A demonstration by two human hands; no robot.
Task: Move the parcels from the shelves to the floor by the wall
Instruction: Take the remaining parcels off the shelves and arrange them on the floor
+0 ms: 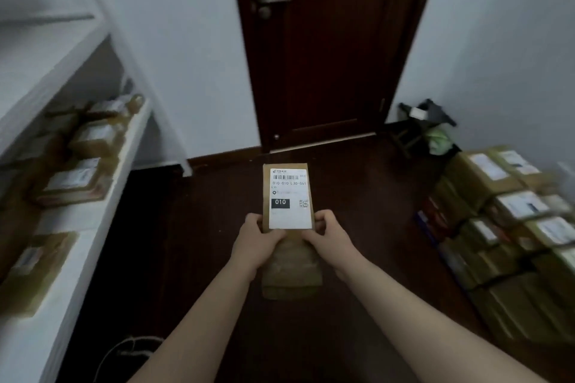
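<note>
I hold a brown cardboard parcel [287, 196] with a white shipping label reading 010 out in front of me, above the dark floor. My left hand [258, 242] grips its near left corner and my right hand [326, 235] grips its near right corner. Several taped parcels [73, 180] lie on the white shelves [102, 218] at the left. A stack of parcels [504, 221] sits on the floor along the right wall.
A closed dark wooden door [329, 50] stands straight ahead. A small dark stool with a green item [426, 134] sits in the right corner. A coiled white cable [130, 351] lies on the floor near the shelf's base. Dark floor stretches between shelves and stack.
</note>
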